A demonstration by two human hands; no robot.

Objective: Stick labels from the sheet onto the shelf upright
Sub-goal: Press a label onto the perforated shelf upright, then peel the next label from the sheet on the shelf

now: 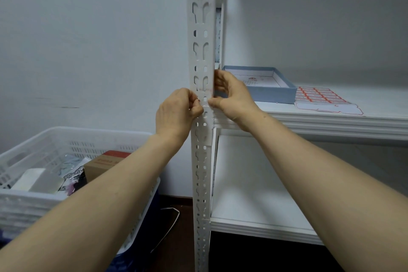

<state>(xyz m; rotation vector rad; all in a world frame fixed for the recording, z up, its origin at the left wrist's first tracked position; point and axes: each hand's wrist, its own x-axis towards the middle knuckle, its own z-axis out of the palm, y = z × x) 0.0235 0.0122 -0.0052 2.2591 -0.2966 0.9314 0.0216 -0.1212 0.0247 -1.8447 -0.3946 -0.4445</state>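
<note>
My left grip (176, 112) pinches a label (199, 100) on the upright (202, 28); my right grip (231, 97) clasps the upright's edge. Sticking is underway, I think; next, smooth it flat.

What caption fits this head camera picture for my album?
Left hand and right hand pinch a label against the shelf upright; label sheet lies on the shelf.

Label (199, 100) is pinched at upright (201, 55) by left hand (176, 112); upright is gripped by right hand (233, 97); sheet (320, 97) is laid on shelf (331, 122).
</note>
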